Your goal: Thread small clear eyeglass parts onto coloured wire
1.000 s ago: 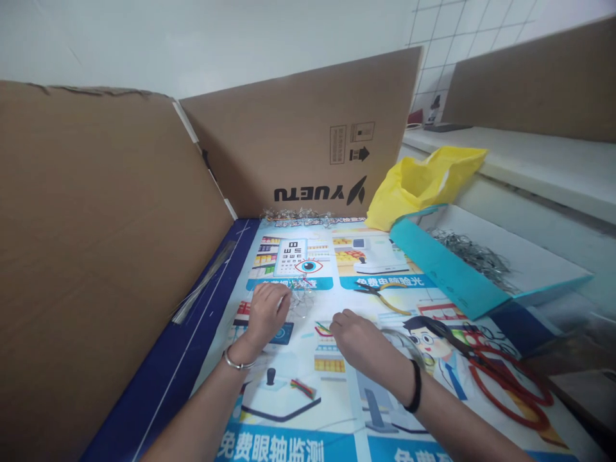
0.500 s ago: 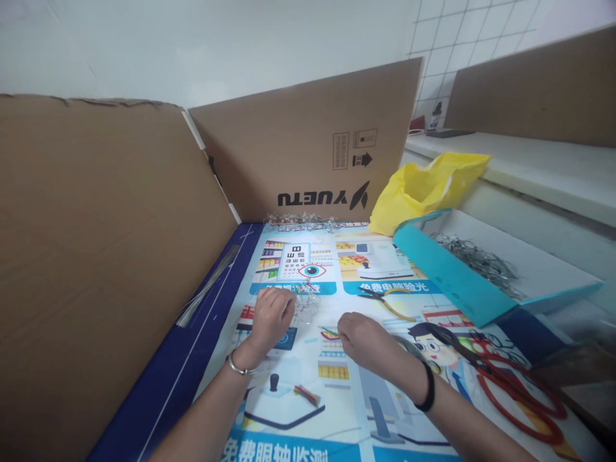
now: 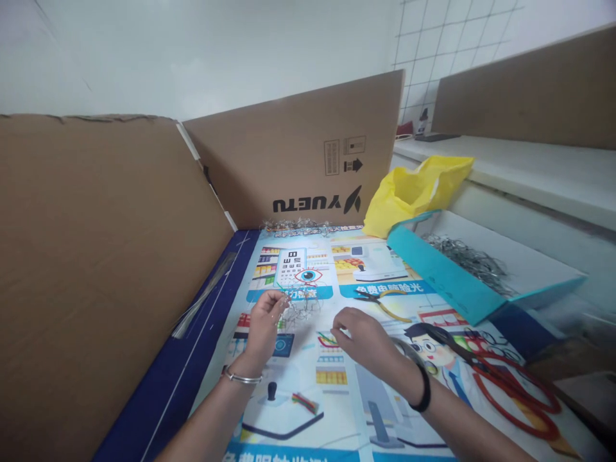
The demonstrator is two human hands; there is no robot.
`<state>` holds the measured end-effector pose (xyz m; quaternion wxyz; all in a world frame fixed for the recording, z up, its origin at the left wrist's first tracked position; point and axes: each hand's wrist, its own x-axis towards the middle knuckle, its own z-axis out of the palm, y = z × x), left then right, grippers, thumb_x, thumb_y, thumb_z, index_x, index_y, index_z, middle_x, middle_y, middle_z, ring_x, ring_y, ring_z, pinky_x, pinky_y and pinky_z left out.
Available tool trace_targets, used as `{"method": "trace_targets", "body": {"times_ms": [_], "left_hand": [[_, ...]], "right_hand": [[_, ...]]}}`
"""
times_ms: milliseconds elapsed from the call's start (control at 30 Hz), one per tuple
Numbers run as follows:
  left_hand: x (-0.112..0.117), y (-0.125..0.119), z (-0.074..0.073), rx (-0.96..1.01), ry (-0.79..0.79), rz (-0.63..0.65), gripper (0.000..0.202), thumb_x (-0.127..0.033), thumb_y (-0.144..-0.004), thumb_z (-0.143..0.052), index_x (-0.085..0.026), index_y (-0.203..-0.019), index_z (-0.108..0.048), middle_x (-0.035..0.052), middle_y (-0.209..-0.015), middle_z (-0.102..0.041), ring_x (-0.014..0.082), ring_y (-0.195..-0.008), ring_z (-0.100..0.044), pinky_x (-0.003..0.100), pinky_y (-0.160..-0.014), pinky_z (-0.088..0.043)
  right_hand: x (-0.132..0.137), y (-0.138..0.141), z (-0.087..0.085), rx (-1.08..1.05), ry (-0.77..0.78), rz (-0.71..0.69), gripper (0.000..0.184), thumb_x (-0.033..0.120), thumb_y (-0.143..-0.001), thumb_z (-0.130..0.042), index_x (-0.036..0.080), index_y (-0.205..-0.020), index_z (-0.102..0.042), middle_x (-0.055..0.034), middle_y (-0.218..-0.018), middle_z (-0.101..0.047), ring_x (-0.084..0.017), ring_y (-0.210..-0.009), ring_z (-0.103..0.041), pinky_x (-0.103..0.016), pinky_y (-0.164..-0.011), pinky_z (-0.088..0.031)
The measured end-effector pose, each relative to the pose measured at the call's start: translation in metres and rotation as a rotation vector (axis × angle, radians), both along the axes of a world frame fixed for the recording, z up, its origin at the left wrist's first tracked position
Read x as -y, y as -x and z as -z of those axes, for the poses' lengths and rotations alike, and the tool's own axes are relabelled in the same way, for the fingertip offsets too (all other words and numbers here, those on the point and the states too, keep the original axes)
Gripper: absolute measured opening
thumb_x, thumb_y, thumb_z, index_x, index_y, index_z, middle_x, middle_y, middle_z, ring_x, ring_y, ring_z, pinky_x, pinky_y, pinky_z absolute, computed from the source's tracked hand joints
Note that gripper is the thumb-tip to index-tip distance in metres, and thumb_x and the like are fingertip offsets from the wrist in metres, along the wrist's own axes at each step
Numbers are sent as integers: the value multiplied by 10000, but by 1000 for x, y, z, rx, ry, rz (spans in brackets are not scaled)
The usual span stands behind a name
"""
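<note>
My left hand (image 3: 267,322) is closed in a pinch on a loose tangle of thin silvery wire (image 3: 302,310), which spreads to the right of the fingertips over the printed poster. My right hand (image 3: 360,333) hovers just to the right, fingers curled and thumb bent in. Whatever sits between those fingertips is too small to make out. Short red and green strands (image 3: 328,340) show on the poster by the right fingertips. Closer to me lies a small bundle of coloured strands (image 3: 305,404).
Yellow-handled pliers (image 3: 385,303) and red-handled scissors (image 3: 520,391) lie to the right. Beyond are a blue box (image 3: 433,276) holding wire pieces and a yellow bag (image 3: 409,192). Cardboard walls (image 3: 283,147) stand behind and left. More tangled wire (image 3: 294,226) rests along the back.
The view has shifted slightly. My left hand has turned so its pinching fingertips show, and my right hand has lifted a little. The coloured strands stay in place.
</note>
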<state>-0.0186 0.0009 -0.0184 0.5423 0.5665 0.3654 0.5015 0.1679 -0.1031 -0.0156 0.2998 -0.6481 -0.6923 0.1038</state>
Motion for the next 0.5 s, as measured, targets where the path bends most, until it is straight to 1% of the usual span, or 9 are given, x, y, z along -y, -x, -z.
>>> {"method": "trace_targets", "body": {"times_ms": [100,200,267,367,433,500], "left_hand": [[6,-4,-4,58,44,11,168,-293,-747,-656,-170,-779,-546,-12,-720,-540,110,-699,-488,219,-665,-384],[11,-7,-5,92,56,27,170,-289,-739,-663,-170,-788,-551,-10,-732,-545,107,-696,-485,222,-672,-389],[15,-10,-5,86,40,42,156,-283,-750,-652,-171,-778,-548,-13,-731,-542,103,-693,-485,218,-671,-395],[21,-13,-5,38,3,43,131,-277,-771,-627,-175,-768,-544,-14,-730,-547,105,-694,-498,213,-657,-409],[24,-15,-5,-13,-27,31,122,-273,-774,-619,-174,-772,-548,-10,-733,-554,111,-699,-514,219,-660,-423],[27,-16,-5,-68,-57,16,121,-274,-771,-618,-172,-772,-553,-4,-738,-565,118,-704,-528,229,-672,-436]], "right_hand": [[-1,0,-1,-211,-61,33,101,129,-762,-496,191,-736,-571,-3,-717,-595,-139,-679,-548,-245,-633,-402],[-3,4,0,-405,-71,87,71,167,-757,-522,197,-768,-585,13,-680,-578,-122,-608,-527,-232,-581,-403],[-5,9,-1,-520,-61,111,86,190,-744,-544,198,-807,-604,22,-649,-563,-119,-581,-516,-229,-554,-401],[-10,17,-2,-692,25,56,183,203,-724,-567,189,-901,-610,42,-596,-529,-109,-530,-495,-223,-508,-384],[-13,22,-2,-800,86,28,229,232,-714,-591,179,-937,-596,52,-567,-510,-107,-504,-482,-223,-485,-371],[-17,25,-1,-893,116,33,260,271,-702,-614,168,-939,-583,52,-560,-508,-108,-496,-476,-226,-476,-366]]}}
